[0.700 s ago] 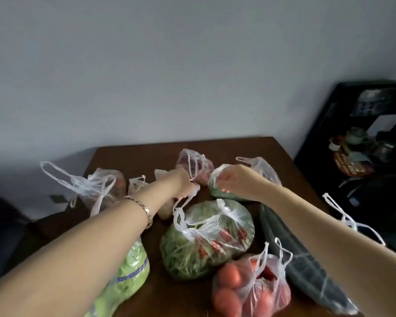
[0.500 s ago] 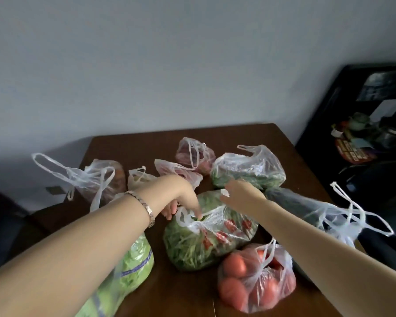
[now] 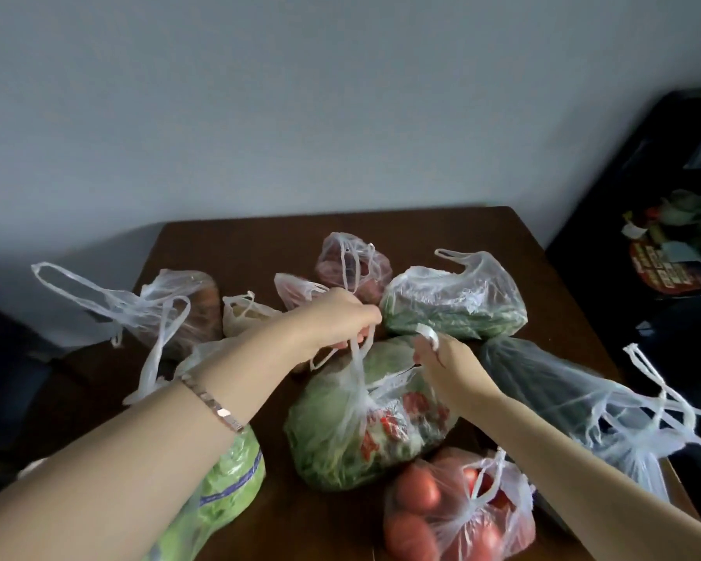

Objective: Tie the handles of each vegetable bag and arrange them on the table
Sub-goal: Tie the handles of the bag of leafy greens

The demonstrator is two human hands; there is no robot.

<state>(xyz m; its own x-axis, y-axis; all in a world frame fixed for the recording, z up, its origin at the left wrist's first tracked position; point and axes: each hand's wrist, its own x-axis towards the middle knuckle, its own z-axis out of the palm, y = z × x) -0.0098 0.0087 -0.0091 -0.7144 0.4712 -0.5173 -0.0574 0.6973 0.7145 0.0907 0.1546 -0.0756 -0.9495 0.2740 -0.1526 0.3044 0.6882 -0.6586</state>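
A clear bag of leafy greens with red print lies in the middle of the brown table. My left hand grips one of its handles and holds it up above the bag. My right hand pinches the other handle, a white strip looped over a fingertip. Around it lie several other bags: tomatoes at the front, green beans behind, a dark long vegetable bag at the right, lettuce under my left forearm.
At the back of the table lie a reddish bag, a small pale bag and a brown bag with long loose handles. A dark shelf with items stands right of the table. A grey wall is behind.
Both hands came back from the far bags to the greens bag in the middle and took hold of its two handles, lifting them.
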